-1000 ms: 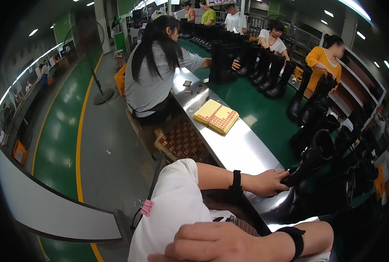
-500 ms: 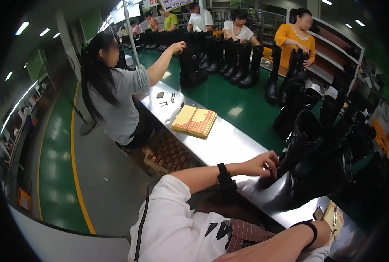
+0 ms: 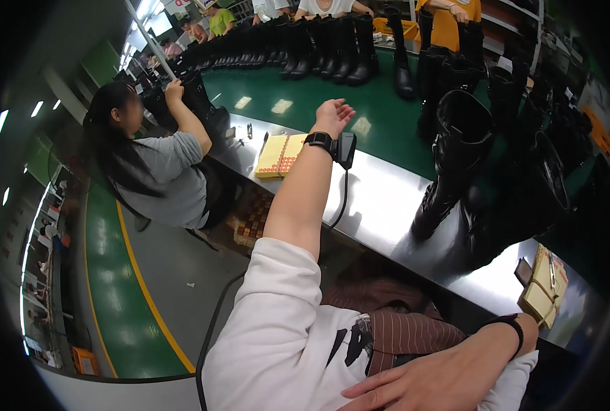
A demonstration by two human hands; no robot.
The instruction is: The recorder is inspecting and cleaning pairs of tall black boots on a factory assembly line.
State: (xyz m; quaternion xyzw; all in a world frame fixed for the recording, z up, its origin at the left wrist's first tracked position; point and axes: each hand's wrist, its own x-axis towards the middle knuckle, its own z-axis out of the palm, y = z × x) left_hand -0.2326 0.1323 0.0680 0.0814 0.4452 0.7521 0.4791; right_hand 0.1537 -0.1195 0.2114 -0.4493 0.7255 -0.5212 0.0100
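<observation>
My left hand [image 3: 336, 116] reaches forward over the line between the steel tabletop and the green surface. Its fingers are stretched out and nothing is in them; a black strap with a small black device circles the wrist. My right hand [image 3: 428, 380] lies low in front of my body, fingers apart, holding nothing visible. A tall black boot [image 3: 455, 151] leans on the steel table, to the right of my left hand. Beside it another black boot [image 3: 517, 212] tilts with its opening toward the right. Neither hand touches a boot.
The steel table [image 3: 380, 205] bears a banded yellow card stack [image 3: 271, 157] and, at right, a second yellow stack [image 3: 544, 281] with a pen. Rows of black boots [image 3: 346, 55] stand on the green surface [image 3: 271, 103]. A seated co-worker in grey [image 3: 161, 178] handles boots at left.
My left hand has left the boot's foot and moved forward and left, fingers opened out. The right hand has come into view at the bottom. The whole view has shifted.
</observation>
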